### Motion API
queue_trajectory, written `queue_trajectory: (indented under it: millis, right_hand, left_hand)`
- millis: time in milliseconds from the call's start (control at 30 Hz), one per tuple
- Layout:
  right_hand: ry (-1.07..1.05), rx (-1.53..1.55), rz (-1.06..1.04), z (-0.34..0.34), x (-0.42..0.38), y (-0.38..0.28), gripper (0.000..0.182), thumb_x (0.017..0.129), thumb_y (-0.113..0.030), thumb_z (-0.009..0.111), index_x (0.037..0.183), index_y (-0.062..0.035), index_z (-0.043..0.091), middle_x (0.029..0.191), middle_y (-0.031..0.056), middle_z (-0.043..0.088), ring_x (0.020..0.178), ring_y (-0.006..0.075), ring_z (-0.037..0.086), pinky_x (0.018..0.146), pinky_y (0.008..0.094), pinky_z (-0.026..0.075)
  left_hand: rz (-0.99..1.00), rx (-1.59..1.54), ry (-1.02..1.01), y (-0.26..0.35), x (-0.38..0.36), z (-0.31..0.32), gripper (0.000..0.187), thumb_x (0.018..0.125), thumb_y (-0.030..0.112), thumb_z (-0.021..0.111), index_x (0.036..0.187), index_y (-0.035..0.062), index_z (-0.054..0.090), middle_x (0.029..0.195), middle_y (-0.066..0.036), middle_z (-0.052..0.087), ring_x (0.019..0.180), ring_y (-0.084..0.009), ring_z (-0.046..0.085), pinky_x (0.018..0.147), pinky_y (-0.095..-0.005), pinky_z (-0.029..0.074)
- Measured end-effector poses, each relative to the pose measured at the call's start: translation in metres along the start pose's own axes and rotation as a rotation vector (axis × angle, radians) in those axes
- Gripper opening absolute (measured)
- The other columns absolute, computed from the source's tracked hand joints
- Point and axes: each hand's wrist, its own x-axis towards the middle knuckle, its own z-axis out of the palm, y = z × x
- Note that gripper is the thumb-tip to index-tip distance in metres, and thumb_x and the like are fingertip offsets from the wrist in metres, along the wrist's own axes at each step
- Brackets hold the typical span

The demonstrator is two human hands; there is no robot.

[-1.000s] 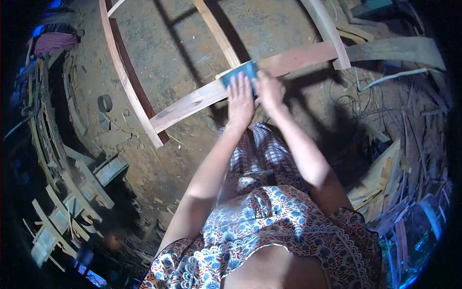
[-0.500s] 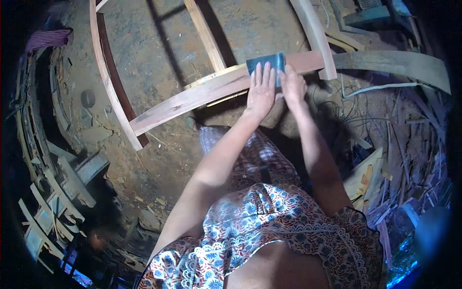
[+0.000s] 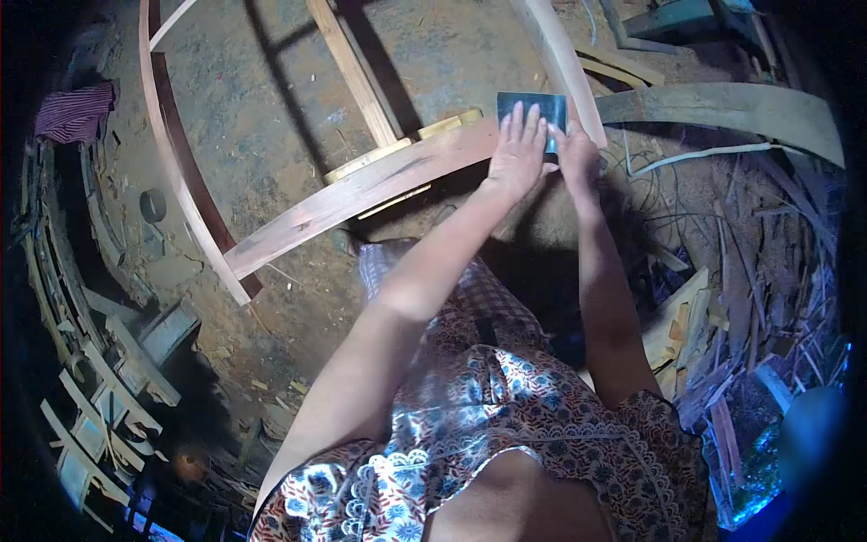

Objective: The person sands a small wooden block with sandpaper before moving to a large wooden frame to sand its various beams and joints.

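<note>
A dark blue-green sheet (image 3: 531,101), perhaps sandpaper, lies over the right part of a curved wooden rail (image 3: 361,187) of a frame. My left hand (image 3: 518,154) presses on the sheet from above, its fingers stretched out and slightly apart. Just right of it, my right hand (image 3: 576,159) grips the sheet's right edge, close to the corner where the rail meets a side bar (image 3: 564,63). The rail's surface beneath the sheet and both palms is hidden.
Another side bar (image 3: 181,172) of the frame stands at the left, and a middle bar (image 3: 357,72) runs upward. A curved board (image 3: 722,113) extends right, beside a white cable (image 3: 704,157). Scrap wood (image 3: 673,334) lies at the right; more wooden pieces (image 3: 113,397) lie lower left.
Both hands and the sheet have moved right along the rail, closer to the corner. The view has shifted, so the frame appears further left.
</note>
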Motion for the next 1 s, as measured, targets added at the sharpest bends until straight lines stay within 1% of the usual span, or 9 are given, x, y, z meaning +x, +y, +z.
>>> queue_trajectory:
  millis: [367, 500, 633, 667, 733, 767, 833, 967, 1000]
  right_hand:
    - [-0.177, -0.063, -0.061, 0.013, -0.012, 0.010, 0.025, 0.083, -0.031, 0.054, 0.084, -0.0053, 0.053, 0.072, 0.0217, 0.058, 0.070, 0.0420, 0.056, 0.061, 0.0473, 0.044]
    - [-0.011, -0.201, -0.124, -0.005, 0.018, 0.037, 0.028, 0.084, -0.031, 0.050, 0.091, -0.0042, 0.055, 0.082, 0.0217, 0.058, 0.075, 0.0394, 0.057, 0.063, 0.0429, 0.045]
    - [-0.133, 0.247, -0.317, -0.022, 0.014, 0.050, 0.042, 0.085, -0.039, 0.049, 0.105, -0.0027, 0.050, 0.088, 0.0210, 0.059, 0.077, 0.0316, 0.058, 0.071, 0.0373, 0.046]
    - [-0.076, -0.180, -0.194, -0.018, 0.007, 0.075, 0.041, 0.087, -0.036, 0.048, 0.106, 0.0002, 0.049, 0.084, 0.0177, 0.059, 0.074, 0.0280, 0.057, 0.073, 0.0357, 0.046]
    - [-0.236, -0.198, 0.110, -0.012, -0.028, 0.094, 0.035, 0.088, -0.030, 0.050, 0.103, 0.0017, 0.050, 0.083, 0.0114, 0.060, 0.073, 0.0231, 0.056, 0.069, 0.0358, 0.045]
    - [-0.351, -0.043, 0.071, -0.031, -0.066, 0.011, 0.034, 0.086, -0.030, 0.053, 0.097, 0.0023, 0.053, 0.085, 0.0131, 0.061, 0.075, 0.0232, 0.056, 0.070, 0.0350, 0.045]
    - [-0.389, 0.009, -0.059, -0.016, -0.101, 0.015, 0.035, 0.083, -0.031, 0.058, 0.077, 0.0013, 0.047, 0.061, 0.0121, 0.039, 0.054, 0.0211, 0.039, 0.053, 0.0358, 0.037]
    - [-0.690, -0.214, -0.333, 0.015, -0.149, -0.066, 0.032, 0.083, -0.029, 0.057, 0.077, -0.0001, 0.046, 0.065, 0.0150, 0.040, 0.057, 0.0235, 0.039, 0.057, 0.0361, 0.036]
    - [-0.739, -0.044, -0.444, 0.028, -0.155, -0.106, 0.032, 0.084, -0.029, 0.057, 0.077, 0.0005, 0.045, 0.066, 0.0153, 0.041, 0.059, 0.0247, 0.040, 0.058, 0.0361, 0.036]
  left_hand:
    - [-0.050, 0.024, 0.005, 0.001, -0.038, -0.004, 0.080, 0.075, 0.046, 0.057, 0.133, -0.0014, 0.028, 0.142, -0.019, 0.019, 0.131, -0.0404, 0.014, 0.107, -0.0473, 0.015]
    - [0.066, -0.083, 0.039, 0.007, 0.016, 0.011, 0.070, 0.076, 0.038, 0.056, 0.128, -0.0026, 0.034, 0.138, -0.020, 0.026, 0.129, -0.0400, 0.019, 0.105, -0.0483, 0.018]
    - [0.157, -0.072, 0.507, 0.024, 0.031, 0.055, 0.056, 0.075, 0.034, 0.053, 0.114, -0.0065, 0.047, 0.126, -0.022, 0.042, 0.122, -0.0414, 0.031, 0.101, -0.0534, 0.025]
    - [0.178, -0.145, 0.462, 0.026, 0.020, 0.059, 0.056, 0.072, 0.035, 0.057, 0.108, -0.0069, 0.050, 0.122, -0.021, 0.046, 0.118, -0.0416, 0.035, 0.099, -0.0529, 0.027]
    - [0.190, -0.411, 0.201, 0.019, -0.021, 0.031, 0.058, 0.065, 0.039, 0.064, 0.099, -0.0071, 0.055, 0.114, -0.022, 0.050, 0.111, -0.0419, 0.041, 0.095, -0.0518, 0.031]
    - [0.321, -0.109, -0.003, 0.010, -0.048, 0.004, 0.067, 0.065, 0.044, 0.067, 0.106, -0.0069, 0.052, 0.111, -0.022, 0.050, 0.111, -0.0391, 0.042, 0.094, -0.0486, 0.033]
    - [0.107, -0.976, 0.021, -0.001, -0.109, 0.012, 0.069, 0.072, 0.047, 0.062, 0.115, -0.0048, 0.047, 0.110, -0.023, 0.050, 0.112, -0.0361, 0.044, 0.095, -0.0444, 0.034]
    - [-0.127, -0.757, 0.394, -0.084, -0.209, -0.107, 0.062, 0.079, 0.037, 0.060, 0.121, -0.0052, 0.041, 0.115, -0.024, 0.050, 0.108, -0.0361, 0.049, 0.094, -0.0398, 0.038]
    - [-0.293, -0.769, 0.308, -0.102, -0.235, -0.123, 0.061, 0.080, 0.035, 0.060, 0.122, -0.0050, 0.040, 0.114, -0.024, 0.051, 0.107, -0.0353, 0.050, 0.093, -0.0388, 0.040]
